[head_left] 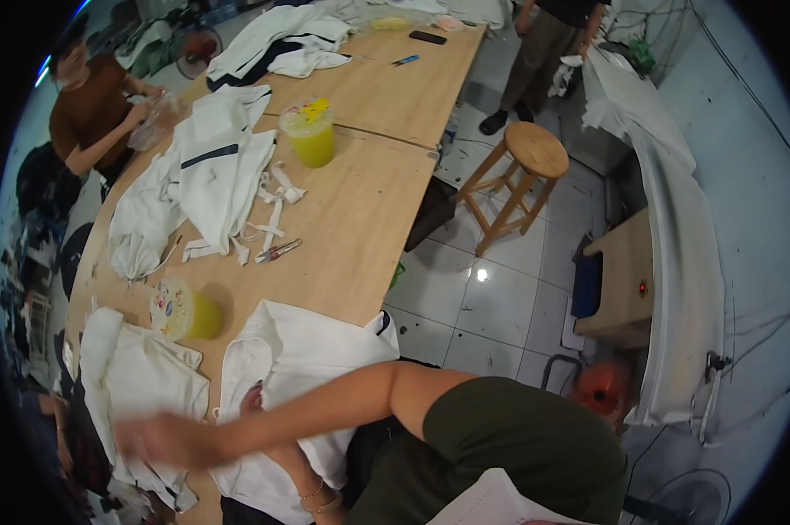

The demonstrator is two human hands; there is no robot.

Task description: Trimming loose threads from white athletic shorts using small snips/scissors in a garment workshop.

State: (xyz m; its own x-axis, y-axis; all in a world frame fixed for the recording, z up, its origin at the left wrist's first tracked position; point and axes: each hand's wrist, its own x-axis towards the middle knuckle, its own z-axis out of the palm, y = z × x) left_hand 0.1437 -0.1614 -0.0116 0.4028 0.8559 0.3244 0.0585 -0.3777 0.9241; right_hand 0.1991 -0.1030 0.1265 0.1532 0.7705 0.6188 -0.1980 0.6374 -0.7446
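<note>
We see right hand point(163, 437), motion-blurred, crossed over to left side above folded white cloth garment point(145, 385) at near edge of long wooden table point(368, 219); grip unreadable, cannot tell. Left hand point(259, 411) rests, fingers loosely spread, on second white garment point(307, 359). Yellow plastic cup point(185, 311) just beyond. We judge cloth soft, light, limp; best pinched at folded edge.

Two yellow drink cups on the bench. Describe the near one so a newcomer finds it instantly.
Start at the long wooden worktable and follow it to the end nearest the camera. There, between a white garment bundle on the left and a white folded garment on the right, stands the near cup. Unlike the upright far cup mid-table, it appears tilted, showing its patterned lid.
</note>
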